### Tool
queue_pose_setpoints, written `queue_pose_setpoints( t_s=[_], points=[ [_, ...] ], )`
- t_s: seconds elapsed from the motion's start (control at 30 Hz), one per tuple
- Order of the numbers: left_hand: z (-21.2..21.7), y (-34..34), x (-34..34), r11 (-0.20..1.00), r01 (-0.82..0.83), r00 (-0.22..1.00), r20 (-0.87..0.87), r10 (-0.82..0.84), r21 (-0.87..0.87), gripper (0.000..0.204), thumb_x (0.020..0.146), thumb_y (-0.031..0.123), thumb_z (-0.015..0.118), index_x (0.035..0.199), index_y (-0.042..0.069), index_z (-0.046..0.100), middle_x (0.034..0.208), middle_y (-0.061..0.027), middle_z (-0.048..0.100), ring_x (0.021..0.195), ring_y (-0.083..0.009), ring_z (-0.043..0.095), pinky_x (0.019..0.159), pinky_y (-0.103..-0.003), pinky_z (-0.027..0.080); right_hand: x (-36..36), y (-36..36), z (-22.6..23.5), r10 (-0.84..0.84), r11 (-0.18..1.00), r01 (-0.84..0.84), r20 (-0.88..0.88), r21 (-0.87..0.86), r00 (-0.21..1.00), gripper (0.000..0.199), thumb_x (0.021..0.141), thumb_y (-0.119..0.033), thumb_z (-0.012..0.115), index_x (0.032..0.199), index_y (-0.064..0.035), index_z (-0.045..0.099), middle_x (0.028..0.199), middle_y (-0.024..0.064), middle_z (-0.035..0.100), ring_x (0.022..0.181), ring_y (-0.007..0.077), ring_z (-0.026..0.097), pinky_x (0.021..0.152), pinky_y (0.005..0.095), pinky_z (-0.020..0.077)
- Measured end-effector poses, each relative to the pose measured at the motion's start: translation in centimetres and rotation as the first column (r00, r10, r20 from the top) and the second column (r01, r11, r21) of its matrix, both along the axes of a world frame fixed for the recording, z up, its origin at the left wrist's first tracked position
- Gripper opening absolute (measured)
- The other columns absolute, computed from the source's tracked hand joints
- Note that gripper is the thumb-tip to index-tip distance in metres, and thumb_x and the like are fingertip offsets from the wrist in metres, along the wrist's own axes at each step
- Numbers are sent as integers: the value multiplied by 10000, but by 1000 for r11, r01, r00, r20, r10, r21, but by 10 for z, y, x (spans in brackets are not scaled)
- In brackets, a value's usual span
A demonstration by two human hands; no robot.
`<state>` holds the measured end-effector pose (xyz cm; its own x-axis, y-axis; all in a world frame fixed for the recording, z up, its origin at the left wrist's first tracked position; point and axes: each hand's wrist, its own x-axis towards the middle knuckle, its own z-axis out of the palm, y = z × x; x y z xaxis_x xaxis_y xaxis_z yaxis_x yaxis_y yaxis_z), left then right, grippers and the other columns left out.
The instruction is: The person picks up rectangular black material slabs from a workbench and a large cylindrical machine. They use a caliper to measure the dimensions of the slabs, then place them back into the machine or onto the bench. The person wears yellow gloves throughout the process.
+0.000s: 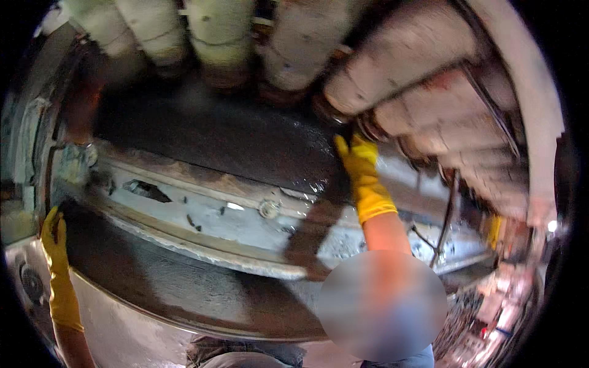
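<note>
Up here, the fingers (351, 146) of my right hand (362, 168), in a yellow rubber glove, lie close together against the right edge of the dark sheet (233, 135), just below the pale wrapped rollers (221, 30). I cannot tell whether they pinch the edge or only press on it. My left hand (55, 245), gloved the same, is far out at the left, its fingers bent over the rim of the lower dark panel (184, 288). Whether they close around that rim is hidden from me.

Between my two hands a pale, smeared metal beam (184, 202) runs across, with a round bolt (269, 209) on it. The dark sheet lies above the beam and reaches up to the rollers. It looks wet and glossy near my right hand. A thin rod (448, 214) hangs to the right of my forearm.

I judge this to be a steadying step, with one hand on the sheet and the other braced on the panel. Any next move with the sheet calls for a sure grip on that slick edge and for care near the rollers.
</note>
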<state>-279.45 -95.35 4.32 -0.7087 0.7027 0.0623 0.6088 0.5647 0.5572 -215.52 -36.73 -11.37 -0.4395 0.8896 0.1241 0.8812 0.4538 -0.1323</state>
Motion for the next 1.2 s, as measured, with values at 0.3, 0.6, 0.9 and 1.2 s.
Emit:
queue_pose_setpoints(
  t_s=[0.3,0.6,0.9,1.2],
  points=[
    [32,46,65,955,-294,951,107,289,41,454,1022,101,666,1468,53,598,1356,-130,671,1266,-203,621,1117,-325,450,25,45,-55,-5,1000,9,205,-22,979,602,1029,-572,568,1414,-115,645,1449,152,633,1321,410,585,1099,515,456],
    [31,49,68,940,-332,943,46,329,78,486,1005,28,661,1484,33,577,1398,-143,662,1291,-208,625,1117,-322,456,-8,42,-37,147,988,-151,118,28,982,656,1041,-597,508,1425,-86,655,1410,197,665,1291,433,616,1102,508,462],
    [37,62,71,943,-331,942,79,327,36,474,1012,34,651,1481,33,583,1388,-146,671,1279,-210,633,1117,-324,450,-4,46,-61,-19,999,29,303,-31,953,831,1004,-771,339,1446,-141,652,1440,201,644,1277,422,625,1087,510,456],
    [15,21,43,987,-157,987,-27,158,32,428,1060,66,600,1485,31,577,1412,-139,656,1316,-212,611,1142,-333,432,30,52,-58,123,986,-120,-13,119,992,496,992,-395,687,1371,-76,666,1395,226,651,1324,461,562,1114,506,441]
  ],
)
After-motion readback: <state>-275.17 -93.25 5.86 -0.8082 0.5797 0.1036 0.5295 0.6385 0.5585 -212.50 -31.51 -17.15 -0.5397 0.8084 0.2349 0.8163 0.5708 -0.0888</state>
